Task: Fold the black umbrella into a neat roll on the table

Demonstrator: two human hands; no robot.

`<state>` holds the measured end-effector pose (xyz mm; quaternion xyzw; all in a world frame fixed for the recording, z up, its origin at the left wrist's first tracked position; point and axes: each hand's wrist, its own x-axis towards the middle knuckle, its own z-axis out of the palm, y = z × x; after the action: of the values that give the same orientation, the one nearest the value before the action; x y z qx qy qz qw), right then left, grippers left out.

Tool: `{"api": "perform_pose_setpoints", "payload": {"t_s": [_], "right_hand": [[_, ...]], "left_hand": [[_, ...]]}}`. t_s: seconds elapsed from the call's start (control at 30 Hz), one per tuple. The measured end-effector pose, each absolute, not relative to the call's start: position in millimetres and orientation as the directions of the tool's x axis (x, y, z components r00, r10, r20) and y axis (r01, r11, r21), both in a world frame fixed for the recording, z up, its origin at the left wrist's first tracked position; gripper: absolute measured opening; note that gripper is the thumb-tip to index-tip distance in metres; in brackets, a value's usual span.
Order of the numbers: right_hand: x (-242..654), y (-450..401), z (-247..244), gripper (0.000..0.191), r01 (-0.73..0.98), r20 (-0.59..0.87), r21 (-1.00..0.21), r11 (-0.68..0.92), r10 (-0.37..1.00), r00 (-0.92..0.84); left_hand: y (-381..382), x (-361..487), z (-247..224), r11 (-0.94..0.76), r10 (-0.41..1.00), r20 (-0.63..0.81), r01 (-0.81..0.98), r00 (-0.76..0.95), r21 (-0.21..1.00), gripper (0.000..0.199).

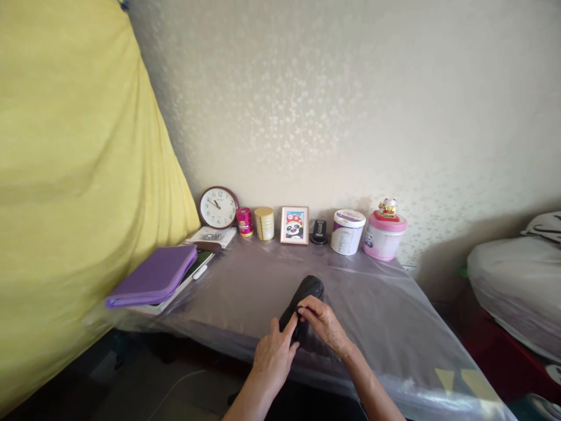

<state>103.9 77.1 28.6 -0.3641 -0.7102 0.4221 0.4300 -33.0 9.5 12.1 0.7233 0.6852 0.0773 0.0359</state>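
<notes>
Head view: we have both bare hands at the black oblong case [304, 301], which lies on the plastic-sheeted table [372, 310], well in front of and slightly below our landmark, the framed panda picture [294, 225]. Case sits tilted across the sheet, its far end up and to the right.

Right hand [324, 324]: fingers and thumb pinched on the case's right edge, so it is grasping. Left hand [274, 356]: not clenched, with fingers [284, 330] extended and tips against the case's near end.

Along the wall, left of the picture: gold cylindrical tin [264, 223], pink can [244, 222], round wall clock [218, 207]. Further left and nearer us: purple zip folder [152, 276], white marker [200, 272], booklet [210, 237].

Right of the picture: small black stand [319, 232], white-and-purple tub [347, 231], pink canister [384, 240] topped by a lucky-cat figurine [387, 207].

Far left of the picture: yellow cloth [74, 175]. Far right: white bedding [512, 286].
</notes>
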Motion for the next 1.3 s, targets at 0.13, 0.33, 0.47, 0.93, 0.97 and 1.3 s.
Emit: {"api": "perform_pose_setpoints", "payload": {"t_s": [0.13, 0.33, 0.47, 0.93, 0.97, 1.3], "right_hand": [[97, 90, 28, 0.021, 0.318, 0.347, -0.815, 0.484, 0.848, -0.4], [88, 101, 22, 0.013, 0.514, 0.369, -0.71, 0.481, 0.876, -0.311], [89, 102, 20, 0.014, 0.328, 0.315, -0.869, 0.37, 0.925, -0.211], [84, 94, 33, 0.026, 0.473, 0.408, -0.604, 0.641, 0.759, -0.507], [85, 95, 32, 0.023, 0.488, 0.405, -0.594, 0.64, 0.761, -0.506], [85, 98, 34, 0.022, 0.533, 0.367, -0.518, 0.669, 0.737, -0.568]], "left_hand": [[9, -33, 11, -0.068, 0.997, 0.056, 0.988, 0.06, 0.138, 0.052], [2, -39, 10, -0.072, 0.997, 0.045, 0.981, 0.065, 0.18, 0.057], [-7, -47, 11, -0.05, 0.999, 0.008, 0.974, 0.049, 0.223, 0.071], [-15, -55, 12, -0.024, 0.998, -0.052, 0.975, 0.036, 0.222, 0.077], [-15, -55, 12, -0.024, 0.998, -0.057, 0.976, 0.037, 0.215, 0.077], [-15, -53, 10, 0.0, 0.998, -0.056, 0.989, 0.009, 0.145, 0.076]]}}
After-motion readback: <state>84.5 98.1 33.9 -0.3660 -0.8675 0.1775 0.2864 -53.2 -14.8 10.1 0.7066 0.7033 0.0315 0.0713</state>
